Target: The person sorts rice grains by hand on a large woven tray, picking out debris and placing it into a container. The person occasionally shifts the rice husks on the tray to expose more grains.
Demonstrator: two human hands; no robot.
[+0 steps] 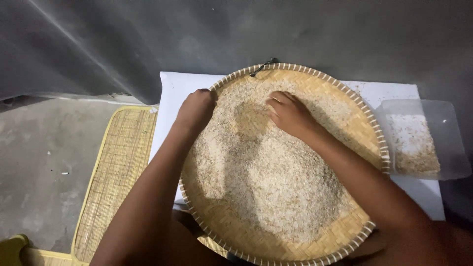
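A large round woven bamboo tray fills the middle of the head view, covered with a spread of pale rice grains. My left hand grips the tray's far-left rim, fingers curled over the edge. My right hand rests on the grains in the far middle of the tray, fingers bent down into the rice. A bare patch of weave shows next to the right hand's fingertips.
A clear plastic container holding some husky grain sits to the right of the tray. White paper lies under the tray. A woven mat lies at left on the concrete floor. A dark wall stands behind.
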